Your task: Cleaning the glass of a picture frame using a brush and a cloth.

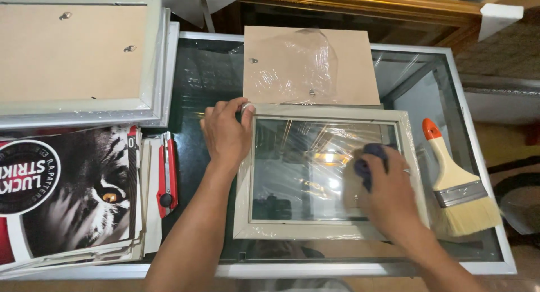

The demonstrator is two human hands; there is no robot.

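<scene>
A pale cream picture frame [242, 207] lies flat on a glass table, its glass pane [292, 174] shiny with reflections. My left hand [226, 132] rests on the frame's top left corner, fingers curled over the edge. My right hand [388, 193] presses a dark blue cloth [368, 160] onto the right part of the pane. A brown backing board [349, 67] with loose clear plastic film on it lies just behind the frame.
A wide paintbrush [455, 185] with an orange-tipped handle lies right of the frame. A red utility knife [167, 174] sits left of it, beside a stack of printed posters [73, 196]. Stacked frames [79, 61] fill the back left. The table's metal rim [484, 157] runs along the right.
</scene>
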